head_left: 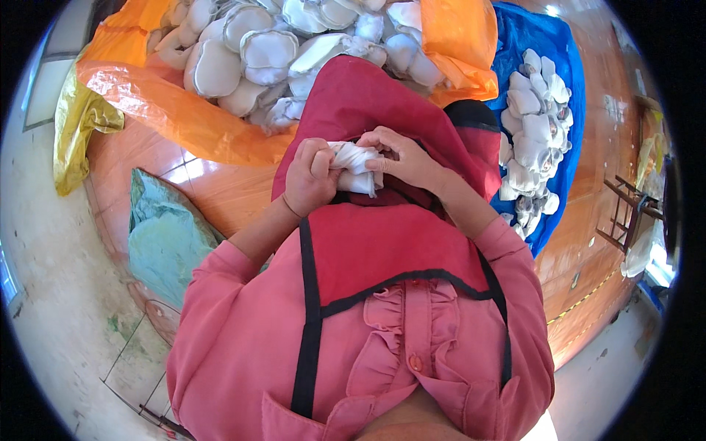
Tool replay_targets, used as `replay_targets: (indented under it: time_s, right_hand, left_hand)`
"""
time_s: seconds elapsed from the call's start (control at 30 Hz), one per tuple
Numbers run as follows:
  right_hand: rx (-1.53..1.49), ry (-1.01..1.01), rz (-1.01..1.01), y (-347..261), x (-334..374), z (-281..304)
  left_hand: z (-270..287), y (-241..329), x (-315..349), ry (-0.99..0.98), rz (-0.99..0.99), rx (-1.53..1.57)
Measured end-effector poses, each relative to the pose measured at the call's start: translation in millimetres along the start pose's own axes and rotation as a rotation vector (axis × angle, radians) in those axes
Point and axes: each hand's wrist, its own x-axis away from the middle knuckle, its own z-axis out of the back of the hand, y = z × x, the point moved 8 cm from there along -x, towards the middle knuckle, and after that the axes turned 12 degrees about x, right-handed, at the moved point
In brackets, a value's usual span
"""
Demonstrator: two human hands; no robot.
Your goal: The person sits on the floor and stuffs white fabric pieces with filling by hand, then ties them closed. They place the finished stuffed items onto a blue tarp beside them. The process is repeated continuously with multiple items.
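Over my lap, my left hand (312,176) is closed round one side of a bunched white fabric piece (354,160). At the piece's other side, my right hand (404,160) bends its thumb and fingers onto the cloth and grips its edge. The fabric looks folded or twisted over itself between the two hands, and its full shape is hidden. Beneath both hands lies the dark red apron (353,95) that covers my knees.
Ahead, an orange plastic sheet (176,117) holds a heap of rounded white padded pieces (268,55). To the right, a blue sheet (562,169) bears smaller white pieces (533,140). A green sack (169,239) lies left, a yellow bag (77,132) beyond. A wooden stool (625,209) stands far right.
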Motion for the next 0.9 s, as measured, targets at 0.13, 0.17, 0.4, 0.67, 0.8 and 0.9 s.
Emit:
replay_targets:
  time_s: [0.13, 0.17, 0.4, 0.67, 0.8, 0.9]
  right_hand:
    - [-0.067, -0.065, -0.093, 4, -7, 1]
    - [0.01, -0.08, -0.085, 4, -11, 2]
    - [0.265, -0.028, -0.028, -16, -22, 1]
    - [0.255, -0.082, -0.118, -12, -30, -5]
    - [0.159, -0.131, -0.154, 3, -35, -6]
    - [0.175, -0.171, -0.17, 7, -40, -5]
  left_hand:
    - [-1, -2, 0, 0.011, -0.03, 0.009]
    - [-1, -3, 0, 0.013, -0.035, 0.004]
    - [-2, -10, 4, 0.03, -0.054, -0.037]
    - [0, -11, 4, 0.062, -0.034, -0.007]
    - [1, -13, 0, 0.072, -0.043, 0.02]
    - [2, -11, -1, 0.056, -0.022, 0.042]
